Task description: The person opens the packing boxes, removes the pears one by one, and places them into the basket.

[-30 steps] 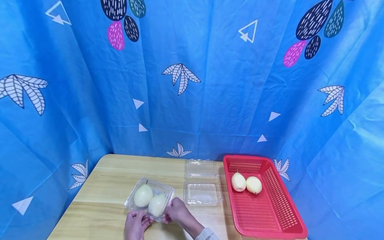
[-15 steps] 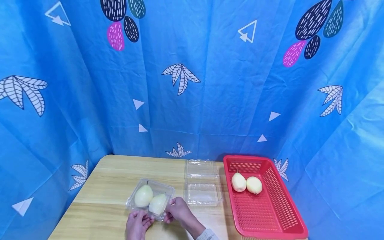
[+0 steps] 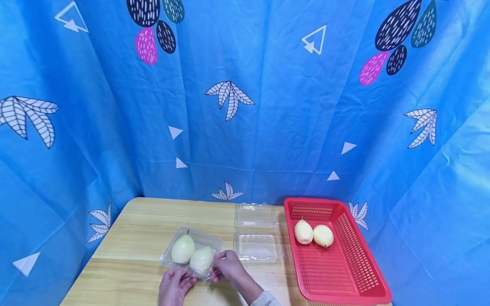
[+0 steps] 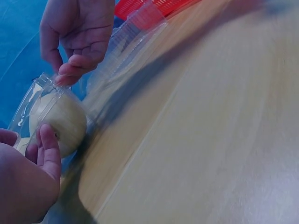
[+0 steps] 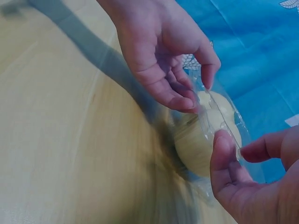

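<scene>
A clear plastic clamshell box (image 3: 203,238) with two pale yellow-green pears lies on the near left of the table, its lid down over them. One pear (image 3: 183,249) points its stem away; the other pear (image 3: 200,259) is nearer the right hand. My left hand (image 3: 174,287) pinches the box's near edge between thumb and fingers. At the near right corner, my right hand (image 3: 230,268) pinches the rim, thumb and forefinger meeting on it in the right wrist view. The left wrist view shows a pear (image 4: 65,122) behind the rim, between both hands.
An opened clear clamshell box (image 3: 257,245) lies at the back middle of the table (image 3: 126,255). Right of it stands a red perforated basket (image 3: 325,280) holding two more pears (image 3: 303,232). A blue patterned curtain (image 3: 245,140) hangs around the back and sides.
Both hands stay on the near edge of the box, with only slight finger movement. The box has hardly shifted, and the basket and opened box look the same.
</scene>
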Demonstrator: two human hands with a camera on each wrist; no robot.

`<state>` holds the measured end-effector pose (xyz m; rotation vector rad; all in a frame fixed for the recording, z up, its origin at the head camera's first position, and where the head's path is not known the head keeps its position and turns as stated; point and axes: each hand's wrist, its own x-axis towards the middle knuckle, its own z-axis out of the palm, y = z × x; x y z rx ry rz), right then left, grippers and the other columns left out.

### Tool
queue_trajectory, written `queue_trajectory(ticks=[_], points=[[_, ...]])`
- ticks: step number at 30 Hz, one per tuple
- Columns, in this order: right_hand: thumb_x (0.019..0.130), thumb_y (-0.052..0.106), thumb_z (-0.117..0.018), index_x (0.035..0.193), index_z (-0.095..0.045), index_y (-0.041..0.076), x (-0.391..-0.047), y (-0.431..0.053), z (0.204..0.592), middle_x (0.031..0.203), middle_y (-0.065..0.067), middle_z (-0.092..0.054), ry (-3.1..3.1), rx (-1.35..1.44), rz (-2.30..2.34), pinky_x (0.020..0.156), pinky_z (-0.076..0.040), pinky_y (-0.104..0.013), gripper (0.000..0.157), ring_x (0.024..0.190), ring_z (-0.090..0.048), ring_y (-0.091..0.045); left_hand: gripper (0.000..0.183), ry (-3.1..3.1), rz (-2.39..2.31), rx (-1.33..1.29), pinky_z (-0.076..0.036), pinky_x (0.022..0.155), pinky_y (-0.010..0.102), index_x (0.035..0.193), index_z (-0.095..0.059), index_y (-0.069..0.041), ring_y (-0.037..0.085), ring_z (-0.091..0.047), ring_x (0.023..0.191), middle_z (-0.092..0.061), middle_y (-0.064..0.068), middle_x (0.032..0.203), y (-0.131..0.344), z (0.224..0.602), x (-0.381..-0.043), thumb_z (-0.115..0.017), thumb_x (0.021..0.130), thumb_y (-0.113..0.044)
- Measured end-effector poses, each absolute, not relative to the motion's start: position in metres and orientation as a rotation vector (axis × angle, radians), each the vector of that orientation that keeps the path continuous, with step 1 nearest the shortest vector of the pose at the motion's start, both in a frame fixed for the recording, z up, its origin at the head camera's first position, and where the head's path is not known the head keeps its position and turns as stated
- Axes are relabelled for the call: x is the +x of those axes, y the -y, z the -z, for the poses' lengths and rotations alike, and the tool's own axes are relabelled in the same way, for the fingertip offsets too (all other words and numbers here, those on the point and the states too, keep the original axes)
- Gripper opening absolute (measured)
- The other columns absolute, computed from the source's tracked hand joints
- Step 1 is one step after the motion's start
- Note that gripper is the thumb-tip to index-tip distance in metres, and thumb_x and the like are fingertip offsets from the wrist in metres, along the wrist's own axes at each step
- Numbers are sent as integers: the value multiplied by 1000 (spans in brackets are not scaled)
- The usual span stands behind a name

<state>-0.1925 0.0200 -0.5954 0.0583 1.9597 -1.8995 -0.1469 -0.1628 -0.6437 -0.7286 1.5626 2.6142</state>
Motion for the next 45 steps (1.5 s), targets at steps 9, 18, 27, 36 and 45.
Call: queue_trajectory(ticks=[9,18,27,36,45], points=[[89,-6,-61,131,-39,-14,-193,-19,598,79,-17,-71,-1934,156,2020,56,-59,-27,48,56,-63,-15,26,-1552,-2603,-684,-64,87,29,121,-35,-2,14,-75,85,-65,3,93,163,641,-145,-53,106,-12],[90,-3,-64,117,-49,-11,-196,-23,596,90,-21,-75,-1871,131,2075,60,-61,-25,31,59,-67,-12,24,-1486,-2669,-538,-63,91,30,119,-42,-5,16,-77,92,-68,2,97,166,646,-140,-59,104,-15],[90,3,-70,112,-64,-8,-198,-27,593,95,-18,-77,-1882,86,2104,70,-64,-29,25,69,-72,-14,39,-1433,-2691,-554,-61,95,30,126,-36,-5,15,-75,96,-71,0,101,169,654,-141,-64,100,-10],[86,5,-74,106,-71,-5,-202,-29,593,92,-14,-77,-1873,101,2124,76,-65,-32,22,75,-74,-16,12,-1455,-2679,-725,-62,93,30,110,-57,-12,14,-76,90,-73,-1,94,176,649,-147,-62,104,-21],[95,6,-67,118,-69,-8,-211,-32,589,108,-20,-76,-1896,78,2192,80,-65,-32,27,80,-75,-17,12,-1414,-2706,-737,-63,88,28,106,-49,-7,13,-77,85,-74,0,86,178,652,-153,-60,103,-10]])
